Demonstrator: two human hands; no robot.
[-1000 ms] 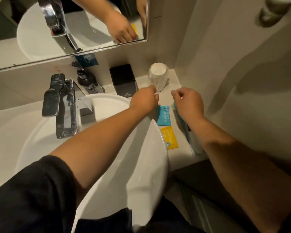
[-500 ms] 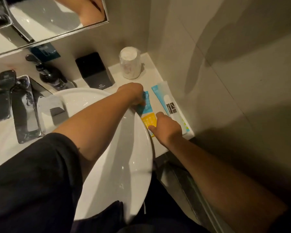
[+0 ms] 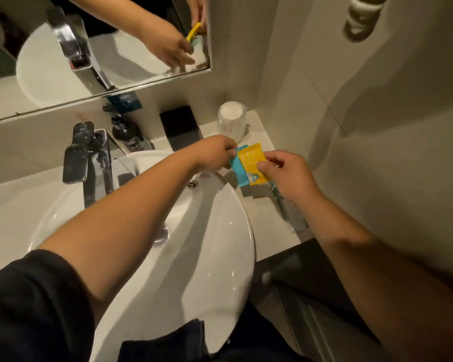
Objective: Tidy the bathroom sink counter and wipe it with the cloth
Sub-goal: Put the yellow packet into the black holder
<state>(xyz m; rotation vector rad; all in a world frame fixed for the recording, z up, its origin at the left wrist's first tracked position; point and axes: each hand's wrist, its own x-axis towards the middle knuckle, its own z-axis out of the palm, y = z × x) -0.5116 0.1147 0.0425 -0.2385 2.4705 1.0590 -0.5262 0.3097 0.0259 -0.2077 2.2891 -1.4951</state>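
Note:
My left hand (image 3: 215, 152) pinches a blue sachet (image 3: 238, 169) and my right hand (image 3: 288, 176) pinches a yellow sachet (image 3: 251, 160). The two packets overlap, lifted just above the pale counter (image 3: 262, 218) to the right of the white basin (image 3: 199, 257). A long clear-wrapped packet (image 3: 290, 212) lies on the counter under my right wrist, partly hidden. A dark cloth (image 3: 168, 343) hangs over the basin's near rim.
A wrapped cup (image 3: 232, 121) stands in the back corner by the wall. A black box (image 3: 181, 128) and a dark pump bottle (image 3: 127, 131) sit behind the basin, and the chrome tap (image 3: 89, 158) is at the left. The mirror (image 3: 97, 48) hangs above.
Both sachets lay flat on the counter half a second ago; now each hand has lifted one and brought them together above the counter.

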